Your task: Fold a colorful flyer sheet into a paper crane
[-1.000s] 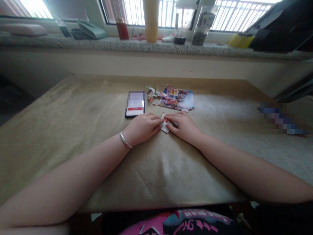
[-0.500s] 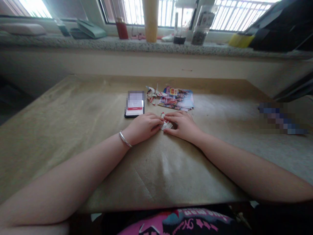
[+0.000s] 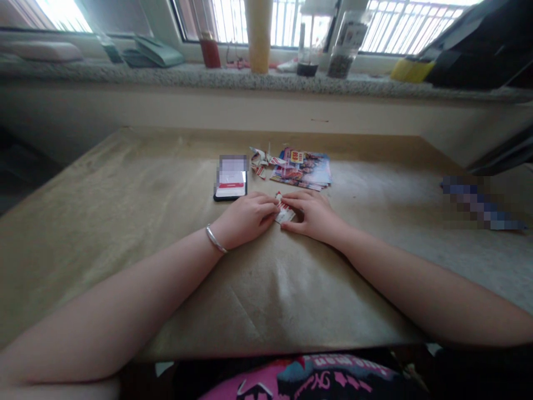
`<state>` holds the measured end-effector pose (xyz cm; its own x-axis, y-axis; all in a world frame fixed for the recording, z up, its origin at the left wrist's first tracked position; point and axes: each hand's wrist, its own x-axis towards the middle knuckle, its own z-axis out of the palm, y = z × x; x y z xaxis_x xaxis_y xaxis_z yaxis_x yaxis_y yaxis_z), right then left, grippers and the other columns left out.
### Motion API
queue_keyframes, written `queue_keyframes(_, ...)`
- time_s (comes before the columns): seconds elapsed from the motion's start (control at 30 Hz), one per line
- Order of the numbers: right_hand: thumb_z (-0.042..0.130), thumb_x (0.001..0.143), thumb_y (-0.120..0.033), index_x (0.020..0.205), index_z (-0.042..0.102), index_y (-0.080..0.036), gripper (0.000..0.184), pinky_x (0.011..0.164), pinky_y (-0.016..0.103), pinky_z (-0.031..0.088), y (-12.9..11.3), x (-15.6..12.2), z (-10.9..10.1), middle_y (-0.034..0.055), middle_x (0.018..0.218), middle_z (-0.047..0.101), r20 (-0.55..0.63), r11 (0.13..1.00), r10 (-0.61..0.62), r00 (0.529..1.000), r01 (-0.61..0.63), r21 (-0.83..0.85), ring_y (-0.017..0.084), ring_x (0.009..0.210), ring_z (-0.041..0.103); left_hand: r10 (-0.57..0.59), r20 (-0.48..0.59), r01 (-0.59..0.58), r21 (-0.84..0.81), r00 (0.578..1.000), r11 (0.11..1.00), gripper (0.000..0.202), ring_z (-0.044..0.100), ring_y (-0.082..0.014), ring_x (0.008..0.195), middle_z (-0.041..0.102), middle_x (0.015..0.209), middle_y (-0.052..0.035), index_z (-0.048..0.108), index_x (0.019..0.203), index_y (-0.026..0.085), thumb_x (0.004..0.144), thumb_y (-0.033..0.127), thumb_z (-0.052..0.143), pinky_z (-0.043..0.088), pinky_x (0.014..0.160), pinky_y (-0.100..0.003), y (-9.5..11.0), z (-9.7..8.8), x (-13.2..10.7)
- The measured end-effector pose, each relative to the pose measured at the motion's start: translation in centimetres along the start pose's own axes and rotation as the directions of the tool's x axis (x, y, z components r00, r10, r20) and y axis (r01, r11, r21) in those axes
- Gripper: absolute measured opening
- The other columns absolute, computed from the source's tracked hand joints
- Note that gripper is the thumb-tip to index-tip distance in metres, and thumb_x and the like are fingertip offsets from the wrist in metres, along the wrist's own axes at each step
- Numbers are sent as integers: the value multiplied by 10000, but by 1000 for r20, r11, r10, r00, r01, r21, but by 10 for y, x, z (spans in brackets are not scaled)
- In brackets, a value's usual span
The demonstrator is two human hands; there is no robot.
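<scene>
Between my two hands lies a small folded piece of white paper (image 3: 285,215) with red print, low on the tabletop. My left hand (image 3: 255,215), with a silver bangle at the wrist, presses its closed fingers on the paper's left edge. From the other side my right hand (image 3: 314,215) holds the paper's right part, thumb near the lower corner and fingertips at the top. Just behind my left hand is a phone (image 3: 231,190) with a lit screen. Folded paper pieces (image 3: 261,161) in white and red lie beyond my hands, beside a stack of colourful printed leaflets (image 3: 308,168).
A tan cover lies over the table (image 3: 125,222). At its right is a blurred blue item (image 3: 478,203). The stone windowsill (image 3: 233,79) behind bears a red-capped container (image 3: 210,51), a tall yellow cylinder (image 3: 259,39), clear containers and a dark bag (image 3: 474,50).
Both hands stay at the paper with nearly the same grip. A little more of its printed face shows between them. The whole view has shifted slightly.
</scene>
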<state>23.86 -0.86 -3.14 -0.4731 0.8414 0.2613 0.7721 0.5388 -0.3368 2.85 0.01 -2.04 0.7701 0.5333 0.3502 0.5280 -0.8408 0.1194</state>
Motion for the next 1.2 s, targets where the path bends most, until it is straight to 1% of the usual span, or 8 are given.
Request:
queue_keyframes(0.2, 674, 727, -489, 1232, 613, -221, 575, 1021, 453, 362, 2, -3, -1, 58, 1288, 601, -3, 999, -28, 1000, 28, 15, 275, 1187, 501, -42, -4, 42, -3, 999, 999, 193, 610, -202, 972, 664, 1059, -97, 668, 979, 143, 875, 183, 510, 504, 868, -344, 2, -1, 0)
queue_keyframes(0.27, 620, 784, -471, 1243, 605, -215, 526, 1024, 441, 362, 3, -3, -3, 47, 1291, 601, -3, 999, -52, 999, 52, 7, 265, 1186, 501, -52, 6, 52, -5, 999, 999, 196, 615, -199, 964, 669, 1048, -94, 669, 981, 145, 877, 182, 507, 507, 860, -339, 1, -2, 0)
queue_keyframes(0.37, 486, 889, -378, 1232, 614, -211, 402, 1019, 416, 366, 4, -3, -4, 25, 1273, 616, -5, 996, -87, 996, 87, -27, 239, 1168, 513, -37, 14, 38, -11, 999, 999, 201, 619, -198, 974, 678, 1040, -86, 671, 983, 151, 887, 186, 498, 504, 870, -335, -1, -3, 0)
queue_keyframes(0.43, 440, 912, -333, 1223, 621, -214, 379, 1005, 411, 373, 3, -2, -5, 23, 1269, 619, -1, 993, -99, 995, 99, -60, 232, 1153, 520, -27, 13, 27, -14, 1000, 1000, 202, 623, -193, 974, 680, 1049, -79, 674, 986, 161, 891, 191, 498, 504, 872, -329, -3, -2, 0)
queue_keyframes(0.6, 396, 925, -315, 1289, 569, -200, 419, 997, 441, 362, 2, 1, -4, 34, 1351, 553, 41, 982, -106, 994, 111, -151, 260, 1158, 495, -34, 14, 34, -16, 999, 999, 199, 632, -196, 958, 682, 1066, -68, 686, 984, 171, 891, 198, 513, 509, 857, -333, -8, -1, 0)
queue_keyframes(0.87, 321, 938, -333, 1415, 413, -167, 513, 966, 462, 337, -1, 2, -5, 27, 1452, 437, 134, 953, -107, 985, 140, -270, 295, 1150, 448, -31, 13, 31, -32, 999, 999, 188, 631, -180, 931, 670, 1059, -74, 698, 939, 172, 885, 208, 522, 510, 839, -308, -9, -1, 2)
queue_keyframes(0.97, 317, 934, -335, 1419, 405, -190, 513, 945, 471, 335, -2, 3, -6, 18, 1452, 438, 136, 947, -95, 986, 131, -295, 302, 1151, 440, -32, 29, 33, -41, 999, 999, 199, 627, -187, 950, 668, 1071, -76, 696, 955, 167, 894, 213, 512, 508, 855, -320, -8, -2, 3)
queue_keyframes(1.2, 348, 914, -352, 1382, 453, -221, 497, 958, 460, 338, -2, 6, -7, 64, 1375, 494, 110, 945, -85, 990, 115, -305, 304, 1146, 435, -20, 43, 21, -36, 999, 999, 194, 628, -190, 933, 679, 1040, -72, 694, 933, 167, 888, 201, 509, 503, 855, -329, -8, -4, 4)
